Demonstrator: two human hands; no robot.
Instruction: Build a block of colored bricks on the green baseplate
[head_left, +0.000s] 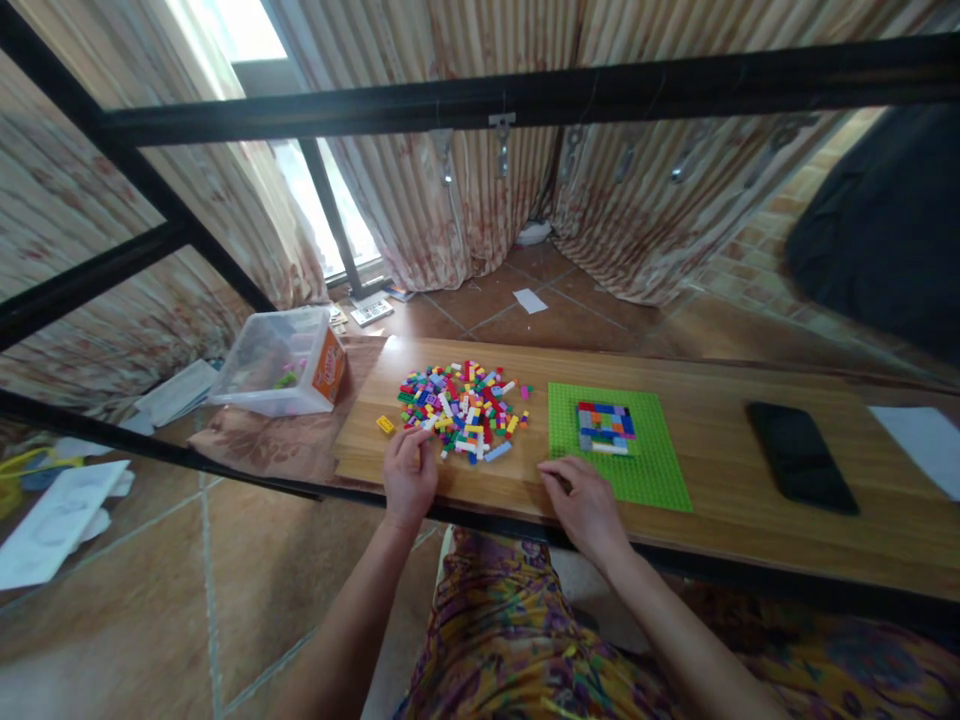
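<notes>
Two hands low at worktop (720,470) edge. Left hand (409,478) touches near edge of brick pile (463,408), fingers curled, grip unclear. Right hand (583,503) rests on green baseplate (652,470) corner, nothing visibly pinched. You pick single brick cleanly, steady baseplate while pressing.

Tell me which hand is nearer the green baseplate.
Right. The right hand rests at the green baseplate's near-left corner, touching its edge; the left hand is off to the left, by the brick pile.
</notes>
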